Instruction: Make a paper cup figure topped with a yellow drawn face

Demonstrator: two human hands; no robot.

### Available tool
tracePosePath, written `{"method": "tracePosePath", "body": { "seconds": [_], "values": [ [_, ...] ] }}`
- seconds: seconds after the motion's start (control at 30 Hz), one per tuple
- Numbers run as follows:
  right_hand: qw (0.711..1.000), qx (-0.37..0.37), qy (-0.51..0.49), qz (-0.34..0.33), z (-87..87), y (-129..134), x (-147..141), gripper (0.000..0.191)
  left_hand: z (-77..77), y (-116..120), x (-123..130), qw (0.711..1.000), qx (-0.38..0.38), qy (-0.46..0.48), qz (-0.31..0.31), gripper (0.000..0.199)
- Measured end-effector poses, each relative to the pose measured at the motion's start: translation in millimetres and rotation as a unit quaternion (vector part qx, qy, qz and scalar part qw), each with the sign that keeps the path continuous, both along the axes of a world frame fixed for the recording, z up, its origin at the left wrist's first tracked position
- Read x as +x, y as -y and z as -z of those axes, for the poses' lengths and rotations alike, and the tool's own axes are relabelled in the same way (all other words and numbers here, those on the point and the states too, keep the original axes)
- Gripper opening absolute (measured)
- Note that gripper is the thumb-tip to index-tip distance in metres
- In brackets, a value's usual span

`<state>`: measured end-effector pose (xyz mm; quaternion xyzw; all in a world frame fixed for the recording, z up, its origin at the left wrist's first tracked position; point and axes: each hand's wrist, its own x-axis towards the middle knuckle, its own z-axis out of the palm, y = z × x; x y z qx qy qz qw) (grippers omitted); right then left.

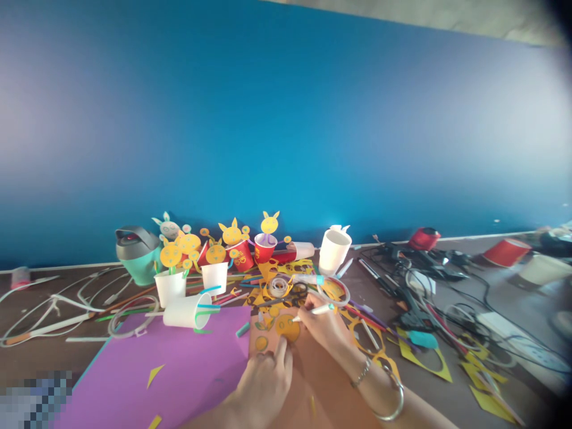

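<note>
My right hand (320, 322) is closed around a white marker pen (322, 309), its tip at a yellow paper circle (287, 327). Drawn marks show on the circle, which lies on an orange-brown sheet (308, 381). With fingertips at the circle's lower edge, my left hand (266, 375) rests on the sheet, index finger stretched out. Smaller yellow paper pieces, among them a small round piece (261, 343), lie left of the circle. Beside them is a purple sheet (179, 369) with a white paper cup (185, 311) on its side, straws sticking out.
Paper cups with yellow animal faces on straws, such as a red cup (264, 249), stand along the blue wall. A tape roll (279, 288) sits among cut yellow scraps. An upright white cup (334, 251) is behind my right hand. Cables and a power strip (513, 339) lie right.
</note>
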<state>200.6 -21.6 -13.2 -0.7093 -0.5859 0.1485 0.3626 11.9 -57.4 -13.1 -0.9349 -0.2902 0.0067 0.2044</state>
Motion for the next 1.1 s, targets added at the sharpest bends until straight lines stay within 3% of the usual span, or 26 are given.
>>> {"method": "tracePosePath", "body": {
  "seconds": [0.47, 1.1],
  "values": [
    [0.997, -0.033, -0.070, -0.015, 0.2, 0.9, -3.0, 0.015, 2.4, -1.5, -1.4, 1.000, -0.007, -0.004, 0.007, 0.051],
    [0.997, -0.002, 0.066, -0.041, -0.9, 4.1, -12.6, 0.025, -4.3, 0.0, 0.0, 0.999, -0.034, -0.023, -0.003, 0.049]
  ]
}}
